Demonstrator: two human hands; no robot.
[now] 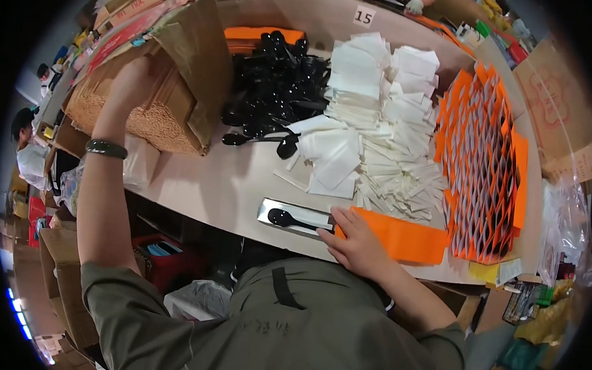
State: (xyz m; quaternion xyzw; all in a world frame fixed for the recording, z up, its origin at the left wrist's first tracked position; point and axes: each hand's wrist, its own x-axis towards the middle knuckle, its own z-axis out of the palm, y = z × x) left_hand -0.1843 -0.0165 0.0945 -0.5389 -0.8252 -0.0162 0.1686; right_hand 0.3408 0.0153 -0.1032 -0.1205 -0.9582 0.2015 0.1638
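Observation:
My left hand (141,75) reaches into the top of an open cardboard box at the left. Its fingers are hidden among many thin brown pieces (151,120) packed tightly there. My right hand (361,245) lies with fingers stretched out over the right end of a shallow metal tray (264,214) and the left end of a flat orange sleeve (408,238). In the tray sit a black spoon (280,217), bowl to the left, and something white beneath its handle. How far the tray reaches into the sleeve is covered by my hand.
Beyond the tray lie a heap of black spoons (273,86) and piles of white folded napkins (358,76). A tall stack of orange sleeves (482,172) stands at the right. The box's flap (199,58) rises beside my left hand. Another person's gloved hand (414,6) shows at the far edge.

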